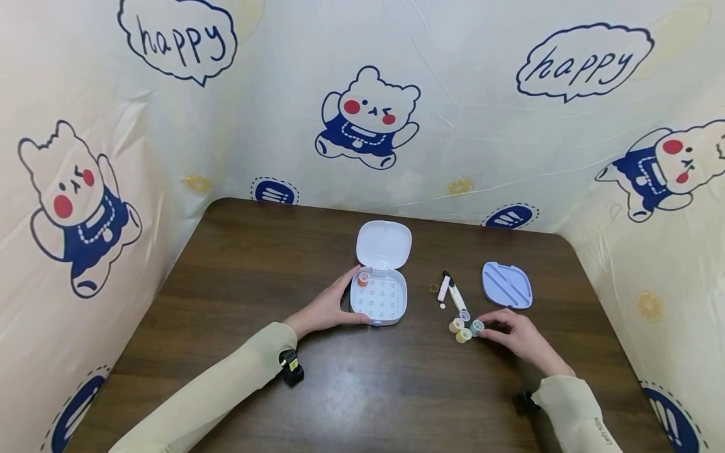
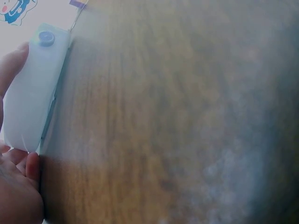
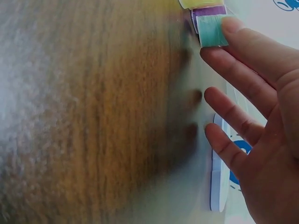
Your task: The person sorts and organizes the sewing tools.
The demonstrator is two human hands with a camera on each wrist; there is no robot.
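Note:
My left hand (image 1: 324,309) grips the left side of an open white sewing box (image 1: 401,302), its thumb at the front edge. One orange thread spool (image 1: 364,279) stands at the back left of the box's pegged tray. In the left wrist view the box's side (image 2: 35,88) shows between thumb and fingers. With thumb and forefinger my right hand (image 1: 518,336) pinches a teal thread spool (image 1: 477,327); the other fingers are spread in the right wrist view. Close beside that spool stand two yellow spools (image 1: 463,335) and a purple one (image 1: 464,315).
Behind the spools lie a white-and-black slim tool (image 1: 456,298), a pink slim piece (image 1: 443,289), a small ring (image 1: 433,288) and a white bit (image 1: 442,306). A blue-lilac tray (image 1: 506,285) lies at the right. Printed cloth (image 1: 283,113) hangs around the dark wooden table (image 1: 255,251).

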